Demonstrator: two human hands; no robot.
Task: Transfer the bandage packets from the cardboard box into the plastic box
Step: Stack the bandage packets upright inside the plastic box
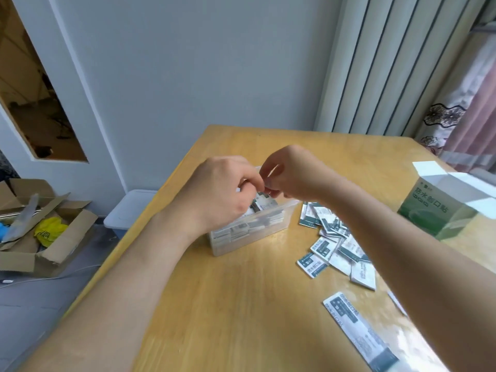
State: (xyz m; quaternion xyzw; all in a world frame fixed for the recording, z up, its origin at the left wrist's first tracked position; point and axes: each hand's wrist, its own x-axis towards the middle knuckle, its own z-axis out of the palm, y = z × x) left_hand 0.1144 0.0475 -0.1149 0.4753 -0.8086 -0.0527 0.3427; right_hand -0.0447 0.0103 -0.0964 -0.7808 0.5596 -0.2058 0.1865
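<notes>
A clear plastic box [279, 226] stands mid-table, packed with rows of white-and-green bandage packets [249, 226]. Both hands hover over its top. My left hand [214, 191] has curled fingers reaching down among the packets. My right hand [290, 175] meets it fingertip to fingertip, pinching a small packet [264, 196] above the box. Loose bandage packets [338, 248] lie scattered on the table right of the box. The green-and-white cardboard box [440, 208] stands open at the far right.
A longer strip of joined packets [357, 331] lies near the front right. The wooden table [241, 304] ends at its left edge above the floor, where an open carton with rubbish [40, 237] and a white bin [128, 208] stand.
</notes>
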